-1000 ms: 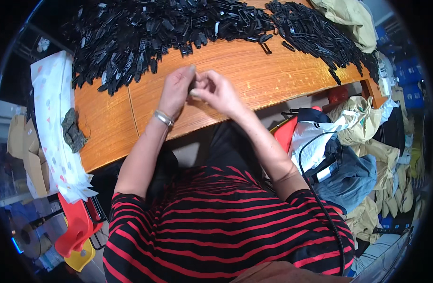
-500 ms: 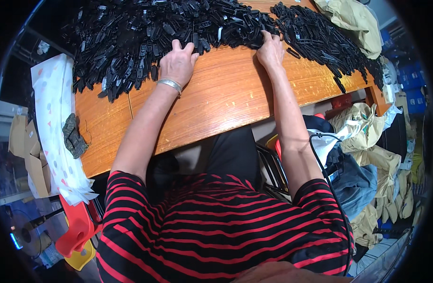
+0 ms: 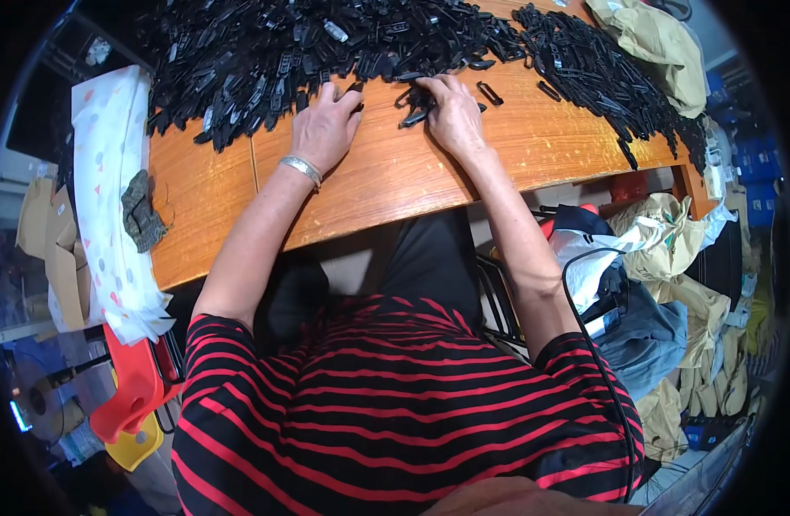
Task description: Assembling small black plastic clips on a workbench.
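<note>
A large heap of narrow black plastic clips (image 3: 266,60), many with a long slot, covers the far side of the wooden table (image 3: 369,172). My left hand (image 3: 320,133) rests at the heap's near edge, a dark clip (image 3: 355,88) showing between its thumb and fingers. To its right, my right hand (image 3: 455,116) curls over a small cluster of clips (image 3: 412,110) lying apart from the heap, partly hidden under the fingers. One loose slotted clip (image 3: 490,93) lies just right of that hand.
A second pile of thin black pieces (image 3: 597,77) spreads at the far right beside a tan sack (image 3: 657,47). White patterned sheeting (image 3: 111,172) hangs over the left edge, with a dark crumpled cloth (image 3: 141,211) on it. A red chair (image 3: 132,387) stands lower left.
My right hand has come nearer and to the left, with a few clips drawn away from the heap. My left hand has shifted slightly nearer and its thumb and fingers have closed in.
</note>
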The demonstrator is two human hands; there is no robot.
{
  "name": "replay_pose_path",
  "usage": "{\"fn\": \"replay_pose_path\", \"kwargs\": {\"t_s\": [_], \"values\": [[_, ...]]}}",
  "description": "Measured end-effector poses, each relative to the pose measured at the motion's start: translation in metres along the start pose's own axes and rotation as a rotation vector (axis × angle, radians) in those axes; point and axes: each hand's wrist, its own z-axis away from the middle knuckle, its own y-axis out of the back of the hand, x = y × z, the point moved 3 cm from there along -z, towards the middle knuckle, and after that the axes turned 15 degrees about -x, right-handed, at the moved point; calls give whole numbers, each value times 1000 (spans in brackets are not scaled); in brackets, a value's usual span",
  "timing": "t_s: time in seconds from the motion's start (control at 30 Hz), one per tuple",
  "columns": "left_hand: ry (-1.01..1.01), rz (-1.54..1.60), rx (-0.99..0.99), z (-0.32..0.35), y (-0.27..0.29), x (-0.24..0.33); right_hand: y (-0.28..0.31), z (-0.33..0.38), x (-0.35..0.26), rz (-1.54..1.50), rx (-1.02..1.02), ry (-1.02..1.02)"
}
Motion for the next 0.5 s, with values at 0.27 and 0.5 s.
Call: {"fn": "replay_pose_path", "kwargs": {"t_s": [0.27, 0.5], "values": [[-3, 203, 128, 45, 8, 7, 14, 22, -22, 65, 118, 86], [7, 191, 160, 51, 1, 9, 5, 26, -43, 121, -2, 113]]}}
